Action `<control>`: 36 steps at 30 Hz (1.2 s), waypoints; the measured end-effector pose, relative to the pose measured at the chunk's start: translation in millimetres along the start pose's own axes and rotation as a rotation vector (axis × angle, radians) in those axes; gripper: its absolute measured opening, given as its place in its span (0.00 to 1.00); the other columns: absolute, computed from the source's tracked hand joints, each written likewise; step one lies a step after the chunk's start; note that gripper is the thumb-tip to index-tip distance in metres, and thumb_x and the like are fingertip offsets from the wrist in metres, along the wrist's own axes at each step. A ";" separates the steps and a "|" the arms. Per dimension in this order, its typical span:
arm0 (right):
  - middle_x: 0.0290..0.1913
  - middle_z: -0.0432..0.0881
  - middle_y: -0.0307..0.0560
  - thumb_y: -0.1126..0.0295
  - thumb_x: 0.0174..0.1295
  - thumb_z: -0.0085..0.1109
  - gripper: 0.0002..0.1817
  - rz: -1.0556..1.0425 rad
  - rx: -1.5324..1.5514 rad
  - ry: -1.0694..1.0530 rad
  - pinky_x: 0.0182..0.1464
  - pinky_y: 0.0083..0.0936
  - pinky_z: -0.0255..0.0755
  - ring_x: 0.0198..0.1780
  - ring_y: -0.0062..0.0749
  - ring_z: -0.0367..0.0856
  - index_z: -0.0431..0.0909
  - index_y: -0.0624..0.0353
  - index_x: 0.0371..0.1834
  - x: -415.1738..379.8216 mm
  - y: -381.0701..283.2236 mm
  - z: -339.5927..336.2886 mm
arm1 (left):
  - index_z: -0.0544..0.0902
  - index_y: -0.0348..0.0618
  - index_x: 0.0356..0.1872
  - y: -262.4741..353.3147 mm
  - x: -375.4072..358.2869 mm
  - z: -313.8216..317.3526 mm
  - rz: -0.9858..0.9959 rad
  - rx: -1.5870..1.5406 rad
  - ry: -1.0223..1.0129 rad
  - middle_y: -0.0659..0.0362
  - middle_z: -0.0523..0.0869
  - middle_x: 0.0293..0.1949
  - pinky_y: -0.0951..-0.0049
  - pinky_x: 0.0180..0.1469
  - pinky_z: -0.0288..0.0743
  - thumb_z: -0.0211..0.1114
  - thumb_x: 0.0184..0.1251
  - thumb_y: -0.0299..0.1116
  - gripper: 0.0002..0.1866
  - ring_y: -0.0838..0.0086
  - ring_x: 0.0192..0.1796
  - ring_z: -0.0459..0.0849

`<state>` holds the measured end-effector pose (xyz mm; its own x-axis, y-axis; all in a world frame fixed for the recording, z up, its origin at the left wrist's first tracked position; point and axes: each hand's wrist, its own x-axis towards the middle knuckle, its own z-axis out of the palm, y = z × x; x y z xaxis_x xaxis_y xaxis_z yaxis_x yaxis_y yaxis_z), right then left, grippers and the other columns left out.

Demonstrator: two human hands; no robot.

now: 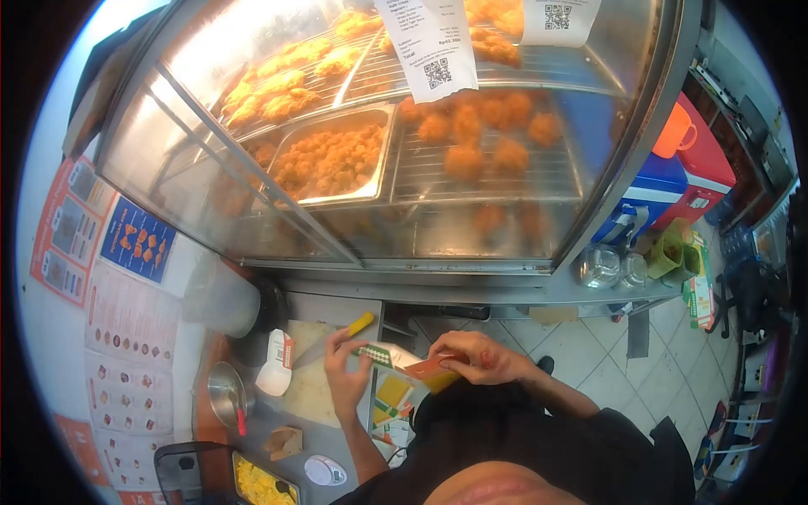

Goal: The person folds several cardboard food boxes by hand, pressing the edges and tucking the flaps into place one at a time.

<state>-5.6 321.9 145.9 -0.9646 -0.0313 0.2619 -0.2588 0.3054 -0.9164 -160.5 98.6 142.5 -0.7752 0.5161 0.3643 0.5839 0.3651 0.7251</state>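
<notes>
Both hands, the left hand (347,370) and right hand (473,358), are clamped on a cardboard box (402,383) held over the counter (328,305) below the chicken display case (404,135), seemingly half-folded and not yet filled.

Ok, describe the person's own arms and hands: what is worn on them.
Both hands are bare, without gloves: the left hand and the right hand. Both forearms are uncovered too. A black garment covers the shoulders and upper arms. No rings or watch can be made out.
</notes>
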 end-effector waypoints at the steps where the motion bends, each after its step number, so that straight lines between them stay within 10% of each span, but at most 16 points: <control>1: 0.41 0.82 0.49 0.70 0.67 0.54 0.10 0.000 0.000 -0.005 0.46 0.29 0.71 0.45 0.33 0.81 0.74 0.61 0.47 -0.1 -2.1 2.0 | 0.85 0.40 0.37 3.3 -0.5 4.8 -0.004 0.000 0.003 0.53 0.82 0.43 0.58 0.65 0.64 0.60 0.53 0.23 0.11 0.57 0.49 0.81; 6: 0.41 0.79 0.47 0.76 0.65 0.53 0.12 0.271 0.421 -0.107 0.47 0.26 0.73 0.46 0.31 0.79 0.75 0.63 0.51 -0.1 -18.5 5.3 | 0.84 0.36 0.35 15.6 -3.7 26.1 0.170 -0.365 -0.270 0.51 0.85 0.39 0.46 0.71 0.53 0.57 0.65 0.40 0.16 0.59 0.48 0.82; 12: 0.47 0.78 0.48 0.78 0.59 0.44 0.18 0.179 0.204 0.102 0.56 0.32 0.67 0.53 0.35 0.74 0.74 0.63 0.53 -0.3 -9.4 8.1 | 0.82 0.34 0.30 16.7 -17.1 46.2 0.109 -0.769 -0.278 0.53 0.85 0.35 0.47 0.70 0.56 0.52 0.71 0.53 0.27 0.66 0.43 0.83; 18: 0.43 0.80 0.51 0.77 0.60 0.46 0.17 0.159 0.137 0.107 0.51 0.29 0.71 0.44 0.38 0.79 0.76 0.64 0.52 -6.6 -2.8 5.6 | 0.81 0.33 0.29 8.0 -27.3 55.2 -0.012 -0.495 -0.265 0.57 0.81 0.28 0.64 0.52 0.73 0.59 0.68 0.40 0.17 0.70 0.31 0.79; 21: 0.41 0.81 0.50 0.74 0.61 0.53 0.13 0.214 0.204 0.196 0.47 0.29 0.73 0.39 0.41 0.80 0.76 0.64 0.49 -6.0 -0.9 11.7 | 0.79 0.34 0.27 18.7 -29.9 54.9 -0.246 -0.499 -0.270 0.58 0.78 0.25 0.70 0.42 0.72 0.60 0.66 0.33 0.12 0.71 0.28 0.76; 31: 0.38 0.81 0.44 0.73 0.63 0.58 0.04 0.051 -0.106 0.201 0.51 0.29 0.66 0.43 0.35 0.80 0.77 0.58 0.39 -7.5 -1.5 12.9 | 0.78 0.33 0.21 7.1 -37.0 73.4 -0.149 -0.259 -0.159 0.57 0.75 0.17 0.72 0.29 0.61 0.62 0.64 0.30 0.14 0.76 0.23 0.70; 36: 0.39 0.80 0.40 0.73 0.61 0.61 0.06 -0.049 -0.076 0.142 0.58 0.30 0.60 0.46 0.32 0.78 0.78 0.55 0.41 -5.2 -6.8 11.0 | 0.76 0.32 0.21 6.1 -34.3 69.9 -0.192 -0.357 -0.492 0.57 0.77 0.18 0.73 0.26 0.61 0.63 0.68 0.35 0.18 0.82 0.20 0.66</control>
<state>0.7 309.5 147.5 -0.9325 0.0847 0.3512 -0.2960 0.3780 -0.8772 -113.5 137.4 93.6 -0.6071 0.7936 -0.0410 0.2634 0.2497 0.9318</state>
